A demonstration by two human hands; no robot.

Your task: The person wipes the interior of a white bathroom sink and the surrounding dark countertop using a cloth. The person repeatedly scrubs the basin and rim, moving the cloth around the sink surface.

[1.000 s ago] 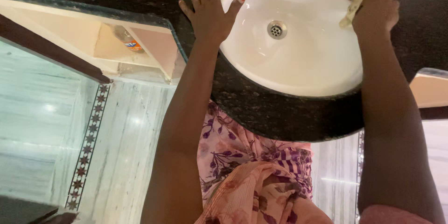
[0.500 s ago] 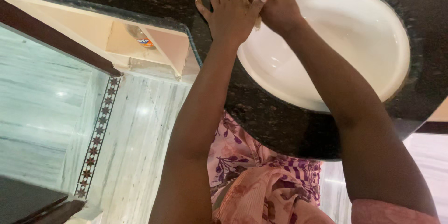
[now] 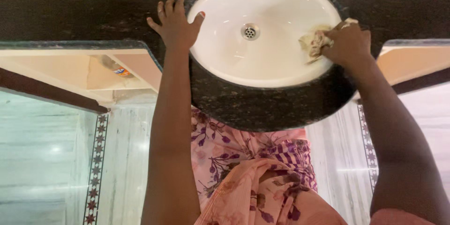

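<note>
A white oval sink [image 3: 243,61] with a metal drain [image 3: 250,31] is set in a dark speckled stone counter [image 3: 84,4]. My right hand [image 3: 349,44] grips a crumpled pale yellow cloth [image 3: 315,42] and presses it against the right inner wall of the basin. My left hand [image 3: 176,25] lies flat with fingers spread on the counter at the sink's left rim, thumb touching the white edge. It holds nothing.
The counter bulges toward me in a rounded front [image 3: 267,107]. Below on the left is a cream shelf recess [image 3: 108,72] with a small bottle lying in it. A pale marble floor [image 3: 51,159] with a patterned border strip lies beneath. My pink floral garment hangs in the middle.
Both hands were together at the sink's left rim half a second ago. My right hand has since swept the cloth across to the right side of the basin; the left stayed on the counter.
</note>
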